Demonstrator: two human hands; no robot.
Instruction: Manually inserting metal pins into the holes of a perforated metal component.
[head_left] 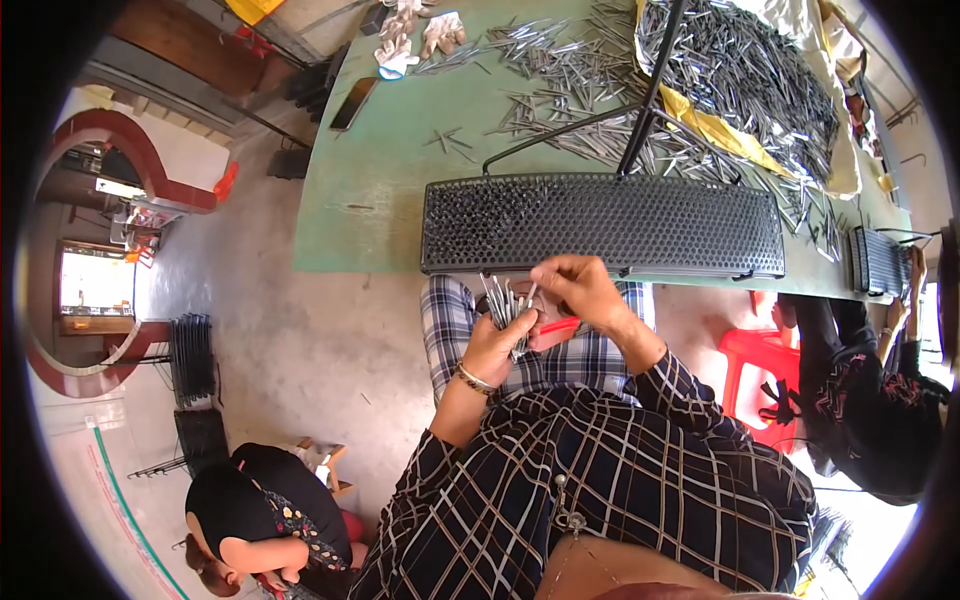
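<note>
My left hand is closed round a bundle of short metal rods, their ends fanning up past the fingers. Beside it, my right hand pinches the top of one rod at the bundle's right side. Both hands are above my lap, near the table's front edge. Below them, partly hidden, is a red thing on my lap. Just beyond the hands, a black perforated metal rack lies along the table edge, with black bars rising behind it.
Loose rods cover the far part of the green table, with a large heap on sheeting at the right. A phone and work gloves lie at the left. Two people work nearby, beside a red stool and lower left.
</note>
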